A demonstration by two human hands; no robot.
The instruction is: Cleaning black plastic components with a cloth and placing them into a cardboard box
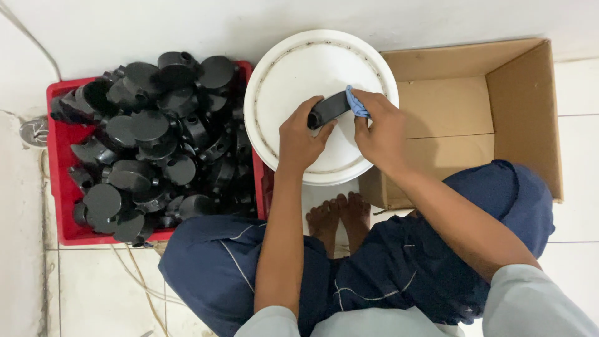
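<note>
A red crate (61, 187) on the left is heaped with round black plastic caps (150, 140); the cardboard box (524, 106) on the right shows only bare board. Between them stands a white bucket lid (293, 75) — floor tiles lie open below. Over it, the left hand (301, 138) grips a black plastic part (329, 108) (long axis tilted up-right), the right hand (380, 128) pinching a blue cloth (357, 103) against its end.

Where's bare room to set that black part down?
The cardboard box, right of the right hand, shows a bare floor. The white lid has open surface beyond the left hand. The red crate is heaped with black parts: crowded.
</note>
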